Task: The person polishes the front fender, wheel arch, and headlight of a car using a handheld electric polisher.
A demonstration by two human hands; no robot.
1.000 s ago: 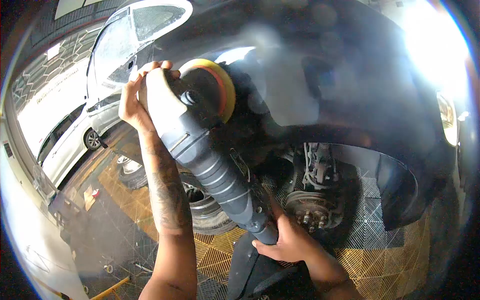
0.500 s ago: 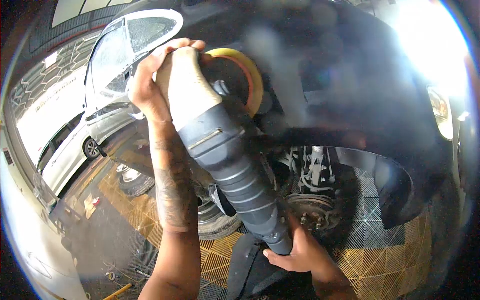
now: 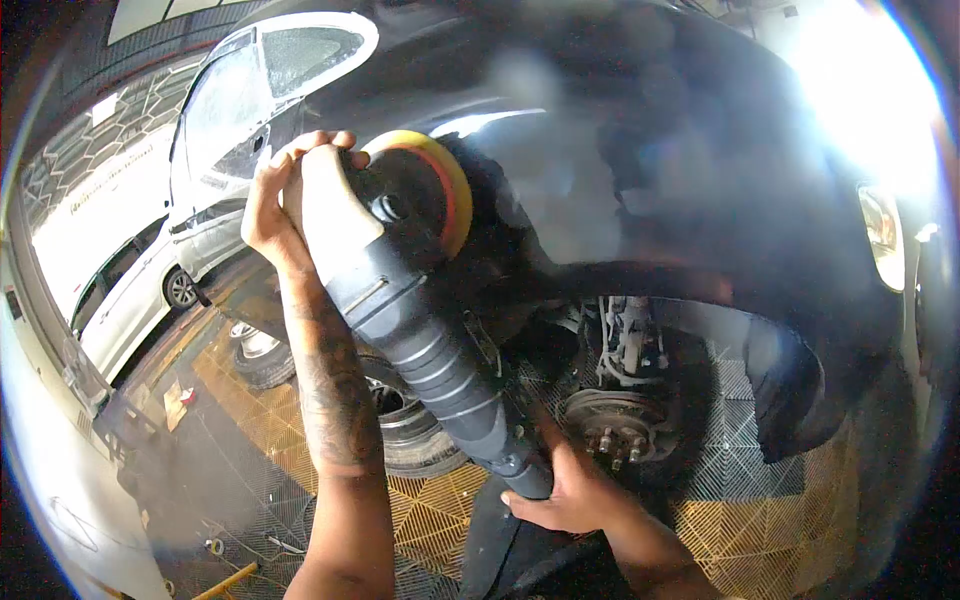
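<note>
Both hands hold a car polisher [image 3: 425, 345] with a ribbed dark body and a pale head cover. My left hand [image 3: 275, 205] is wrapped over the head, its fingertips curling over the top. Low on the handle's end, my right hand [image 3: 570, 485] is closed with the thumb across it. The yellow and orange foam pad [image 3: 455, 190] faces the dark car fender [image 3: 650, 150] and appears to lie against it. The pad's contact side is hidden. Glossy and hazy patches show on the fender right of the pad.
Below the fender, the open wheel arch bares a brake disc [image 3: 620, 420] with studs. A removed wheel [image 3: 425, 440] lies on the yellow and grey floor tiles behind my left forearm. Another wheel [image 3: 262, 355] lies farther back. A white car [image 3: 135, 285] stands outside at left.
The polisher, held in both hands, has moved left and its head has come down along the fender. More of the hazy panel right of the pad now shows.
</note>
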